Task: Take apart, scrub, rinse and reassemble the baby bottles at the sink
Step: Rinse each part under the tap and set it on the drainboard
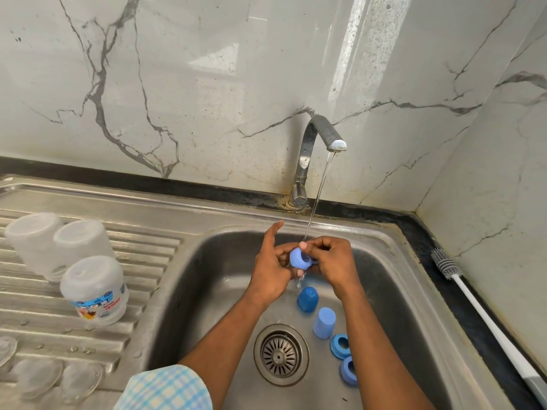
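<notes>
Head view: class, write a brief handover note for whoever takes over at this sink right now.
Left hand and right hand both pinch a blue ring under the running tap.
In the sink: two caps, two more rings.
Three bottles stand upside down on the drainer, clear teats nearby; brush lies on the counter.
Done: bottles taken apart.
Left: likely rinse remaining caps and rings, then reassemble.
</notes>
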Demonstrator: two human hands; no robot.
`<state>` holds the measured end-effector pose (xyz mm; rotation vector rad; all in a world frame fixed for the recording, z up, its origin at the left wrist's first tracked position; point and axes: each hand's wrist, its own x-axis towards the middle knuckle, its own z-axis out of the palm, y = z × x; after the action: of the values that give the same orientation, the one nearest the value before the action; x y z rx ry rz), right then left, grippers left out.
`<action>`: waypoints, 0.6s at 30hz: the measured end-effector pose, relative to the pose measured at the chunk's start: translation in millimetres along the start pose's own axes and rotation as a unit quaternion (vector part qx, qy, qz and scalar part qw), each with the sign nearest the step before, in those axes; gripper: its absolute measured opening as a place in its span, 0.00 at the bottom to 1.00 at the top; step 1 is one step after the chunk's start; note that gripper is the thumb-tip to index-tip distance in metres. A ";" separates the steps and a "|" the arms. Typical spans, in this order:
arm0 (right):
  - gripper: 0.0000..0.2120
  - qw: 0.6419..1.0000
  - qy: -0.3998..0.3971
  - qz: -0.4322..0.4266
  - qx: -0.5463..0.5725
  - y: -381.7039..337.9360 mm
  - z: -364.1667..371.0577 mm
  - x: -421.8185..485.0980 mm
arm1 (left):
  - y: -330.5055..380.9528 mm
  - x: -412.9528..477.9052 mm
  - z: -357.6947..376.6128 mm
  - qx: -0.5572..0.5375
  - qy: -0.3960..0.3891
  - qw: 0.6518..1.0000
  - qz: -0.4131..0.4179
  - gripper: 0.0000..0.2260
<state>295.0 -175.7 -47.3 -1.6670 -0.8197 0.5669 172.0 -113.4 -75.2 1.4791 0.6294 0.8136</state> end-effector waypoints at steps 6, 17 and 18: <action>0.09 0.994 -0.063 0.037 0.083 -1.5 -11.6 -1.7 | -0.1 2.6 -3.0 -0.099 0.007 0.994 -0.049 0.38; 0.13 0.998 -0.001 0.046 -0.034 -5.5 2.7 -3.2 | -0.6 3.2 -2.9 -0.039 0.021 0.999 -0.017 0.39; 0.15 0.997 -0.017 0.053 -0.045 -7.2 2.1 -4.9 | -0.9 3.2 -0.9 -0.026 0.022 0.999 -0.011 0.39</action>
<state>288.8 -177.2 -41.1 -1.7962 -0.7951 0.6398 173.3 -110.2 -75.7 1.4077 0.6516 0.8425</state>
